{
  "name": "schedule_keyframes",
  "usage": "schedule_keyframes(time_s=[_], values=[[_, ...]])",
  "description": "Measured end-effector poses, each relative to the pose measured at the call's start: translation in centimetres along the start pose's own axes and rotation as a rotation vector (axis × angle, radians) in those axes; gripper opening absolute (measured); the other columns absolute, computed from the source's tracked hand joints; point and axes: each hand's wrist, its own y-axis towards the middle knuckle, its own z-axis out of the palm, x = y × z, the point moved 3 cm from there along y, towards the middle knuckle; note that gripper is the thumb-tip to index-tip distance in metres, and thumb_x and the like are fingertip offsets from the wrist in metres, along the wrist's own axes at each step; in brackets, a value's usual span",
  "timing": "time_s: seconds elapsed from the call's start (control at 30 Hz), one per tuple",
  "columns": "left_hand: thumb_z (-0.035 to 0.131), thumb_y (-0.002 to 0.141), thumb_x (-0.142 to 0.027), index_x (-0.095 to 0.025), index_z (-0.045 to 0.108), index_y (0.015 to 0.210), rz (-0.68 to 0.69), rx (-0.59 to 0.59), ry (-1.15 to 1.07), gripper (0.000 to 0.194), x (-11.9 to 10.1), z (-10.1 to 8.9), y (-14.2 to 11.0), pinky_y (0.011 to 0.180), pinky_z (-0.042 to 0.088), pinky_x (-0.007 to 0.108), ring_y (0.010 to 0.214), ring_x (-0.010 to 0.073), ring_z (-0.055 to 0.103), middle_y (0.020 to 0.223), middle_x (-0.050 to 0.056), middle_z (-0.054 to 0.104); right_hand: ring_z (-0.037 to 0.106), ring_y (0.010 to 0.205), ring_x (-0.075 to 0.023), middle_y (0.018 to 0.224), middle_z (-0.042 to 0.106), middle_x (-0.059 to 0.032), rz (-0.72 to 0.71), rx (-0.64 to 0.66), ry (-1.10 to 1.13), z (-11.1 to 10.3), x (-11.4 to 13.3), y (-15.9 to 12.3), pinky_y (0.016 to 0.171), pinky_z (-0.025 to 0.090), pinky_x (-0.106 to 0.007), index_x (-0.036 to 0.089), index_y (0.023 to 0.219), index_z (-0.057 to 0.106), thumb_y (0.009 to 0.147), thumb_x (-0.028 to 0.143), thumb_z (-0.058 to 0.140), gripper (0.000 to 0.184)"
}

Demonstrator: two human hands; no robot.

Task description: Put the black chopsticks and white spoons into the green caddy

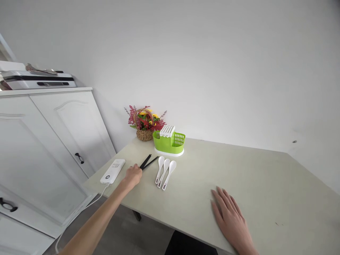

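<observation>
My left hand (134, 174) is closed around some black chopsticks (145, 162) over the left part of the table; their far ends fan out away from me. Just right of them lie three white spoons (166, 165), side by side with bowls pointing away. Behind these stands a green cutlery holder (164, 144) with a white slotted top and white base. My right hand (230, 216) rests palm down on the table's near side, fingers stretched out, holding nothing. How many chopsticks are in the grip I cannot tell.
A white power bank (113, 171) with a cable hanging off the edge lies left of my left hand. A wicker basket of flowers (145, 134) stands behind the holder, near the wall. White cabinets (71, 131) border the pale table (212, 170) on the left.
</observation>
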Motion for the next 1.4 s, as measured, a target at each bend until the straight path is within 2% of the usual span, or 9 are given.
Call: schedule_keyframes(time_s=[0.17, 0.43, 0.63, 0.83, 0.97, 1.1, 1.3, 1.4], values=[[0.050, 0.086, -0.003, -0.007, 0.069, 0.122, -0.032, -0.018, 0.046, 0.041, 0.3, -0.2, -0.3, 0.095, 0.050, 0.043, 0.118, 0.0353, 0.061, 0.128, 0.025, 0.060, 0.035, 0.154, -0.0263, 0.165, 0.040, -0.0010, -0.005, -0.004, 0.014, 0.1, -0.1, 0.0, 0.127, 0.030, -0.051, 0.024, 0.156, 0.049, 0.105, 0.053, 0.034, 0.060], [0.051, 0.089, -0.009, -0.009, 0.070, 0.120, -0.064, -0.059, 0.031, 0.036, 0.4, -0.1, -0.4, 0.090, 0.052, 0.045, 0.114, 0.0364, 0.064, 0.125, 0.025, 0.061, 0.035, 0.153, -0.0263, 0.164, 0.041, -0.0021, -0.008, -0.013, 0.016, 0.2, -0.2, -0.1, 0.127, 0.029, -0.051, 0.023, 0.155, 0.050, 0.105, 0.053, 0.033, 0.060], [0.059, 0.083, -0.008, -0.008, 0.075, 0.107, -0.060, -0.077, 0.026, 0.029, -0.5, -0.2, 0.1, 0.086, 0.053, 0.042, 0.106, 0.0346, 0.068, 0.120, 0.025, 0.064, 0.034, 0.154, -0.0260, 0.165, 0.041, -0.0018, -0.001, -0.008, 0.023, 0.0, -0.2, -0.2, 0.128, 0.028, -0.051, 0.023, 0.155, 0.049, 0.105, 0.052, 0.033, 0.060], [0.061, 0.081, -0.006, -0.008, 0.076, 0.108, -0.072, -0.099, 0.023, 0.030, -0.5, -0.7, 1.0, 0.085, 0.055, 0.040, 0.103, 0.0342, 0.071, 0.113, 0.023, 0.069, 0.035, 0.154, -0.0252, 0.165, 0.041, -0.0010, -0.005, -0.004, 0.009, 0.1, -0.2, -0.2, 0.127, 0.029, -0.051, 0.024, 0.156, 0.049, 0.105, 0.053, 0.032, 0.060], [0.057, 0.083, -0.001, -0.006, 0.075, 0.109, -0.095, -0.144, 0.014, 0.032, -0.2, -0.7, 0.6, 0.086, 0.055, 0.041, 0.105, 0.0354, 0.071, 0.111, 0.024, 0.070, 0.035, 0.154, -0.0245, 0.165, 0.040, -0.0006, -0.001, -0.001, 0.002, 0.0, -0.1, -0.2, 0.127, 0.030, -0.051, 0.024, 0.155, 0.049, 0.106, 0.054, 0.030, 0.061], [0.050, 0.089, -0.004, -0.006, 0.075, 0.107, -0.121, -0.191, 0.004, 0.031, 0.3, -0.6, -0.1, 0.086, 0.055, 0.041, 0.105, 0.0358, 0.071, 0.118, 0.025, 0.068, 0.035, 0.154, -0.0244, 0.165, 0.040, 0.0001, 0.004, 0.012, 0.006, -0.1, 0.0, -0.2, 0.127, 0.030, -0.051, 0.025, 0.155, 0.049, 0.106, 0.054, 0.030, 0.061], [0.044, 0.094, -0.009, -0.012, 0.069, 0.122, -0.144, -0.244, -0.011, 0.037, 1.4, 0.1, -0.4, 0.084, 0.055, 0.037, 0.104, 0.0306, 0.070, 0.124, 0.020, 0.065, 0.035, 0.153, -0.0267, 0.164, 0.042, -0.0008, -0.018, -0.014, 0.034, -0.3, -0.1, -0.3, 0.127, 0.031, -0.052, 0.024, 0.155, 0.050, 0.105, 0.053, 0.032, 0.060], [0.043, 0.091, -0.004, -0.009, 0.060, 0.130, -0.161, -0.275, -0.010, 0.043, 1.3, 1.0, -0.3, 0.085, 0.054, 0.037, 0.114, 0.0330, 0.065, 0.131, 0.023, 0.061, 0.034, 0.154, -0.0276, 0.164, 0.042, -0.0007, -0.024, -0.018, 0.052, -0.4, -0.1, -0.3, 0.126, 0.030, -0.053, 0.025, 0.155, 0.049, 0.105, 0.052, 0.032, 0.060]])
